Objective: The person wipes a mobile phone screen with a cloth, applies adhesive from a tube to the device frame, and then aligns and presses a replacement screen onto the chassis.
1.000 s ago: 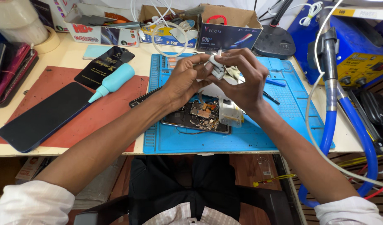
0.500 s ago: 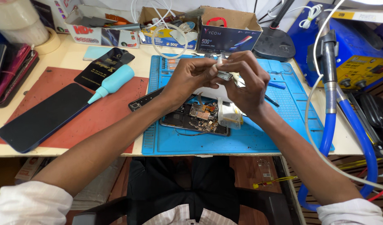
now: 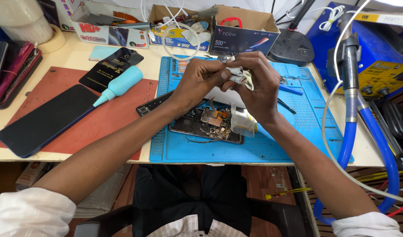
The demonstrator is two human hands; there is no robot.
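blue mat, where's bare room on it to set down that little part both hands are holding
Both hands, left hand and right hand, pinch the small part. Free patches on the blue mat: the near strip in front of the opened phone, and the right side past the tweezers. The mat's middle is crowded.

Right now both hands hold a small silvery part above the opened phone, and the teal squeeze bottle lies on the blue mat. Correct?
Not quite. The head view shows the teal squeeze bottle lying on the red mat, not the blue mat. Both the left hand and right hand do hold the small silvery part above the opened phone.
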